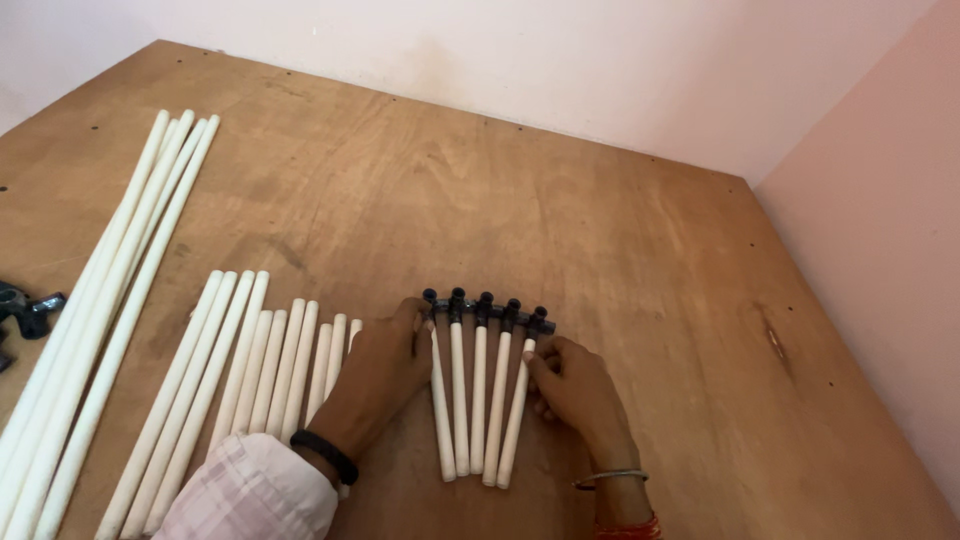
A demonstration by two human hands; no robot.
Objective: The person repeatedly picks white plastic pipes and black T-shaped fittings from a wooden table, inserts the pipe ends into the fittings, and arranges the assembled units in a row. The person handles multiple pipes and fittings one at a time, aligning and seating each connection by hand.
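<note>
Five short white plastic tubes (478, 400), each capped by a black connector (486, 306), lie side by side at the worktop (600, 230) centre. Left hand (385, 360) and right hand (570, 385) rest open-fingered against their sides. Long white rods (110, 290) lie far left.

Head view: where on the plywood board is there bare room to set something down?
Bare plywood board spans the far side, from the wall to the row of black plastic connectors, and the right side beyond the right hand. Crowded: the left, with long white rods, shorter white rods and the left hand.
</note>
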